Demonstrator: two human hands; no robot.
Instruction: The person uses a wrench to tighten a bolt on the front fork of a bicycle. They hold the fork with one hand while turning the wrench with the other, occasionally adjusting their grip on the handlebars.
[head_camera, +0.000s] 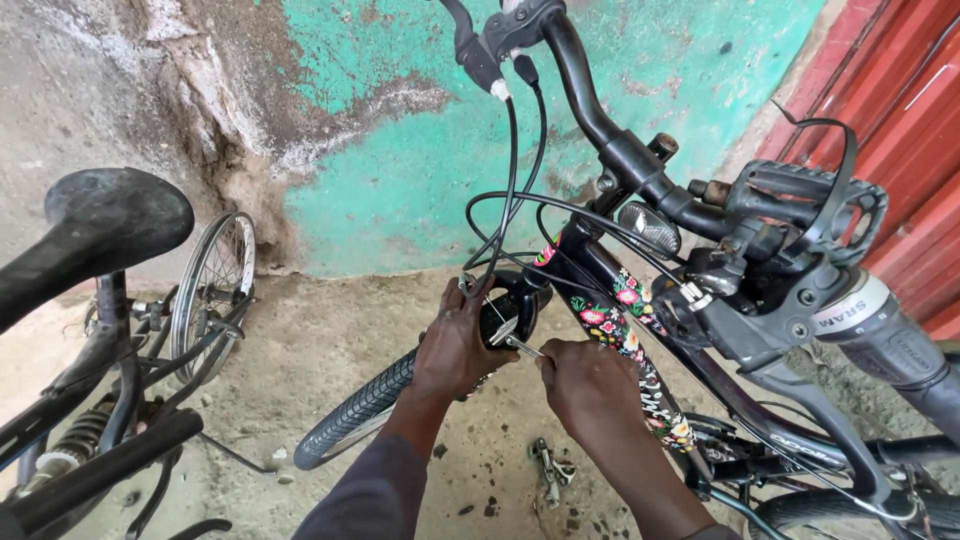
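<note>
A black bicycle (640, 330) with a flower-patterned frame tube stands in front of me, its front wheel (365, 410) turned to the left. My left hand (455, 345) grips the fork and brake area beside the tyre. My right hand (590, 385) holds a small metal tool (522, 347), its tip against the brake part near my left fingers. Thin brake cables (510, 170) run down from the handlebar (600, 120) to this spot.
A second bicycle, with a black saddle (100, 225) and a spoked wheel (210, 285), stands at the left. A loose metal brake part (550, 468) lies on the concrete floor below my hands. A peeling green wall lies ahead, a red metal door at the right.
</note>
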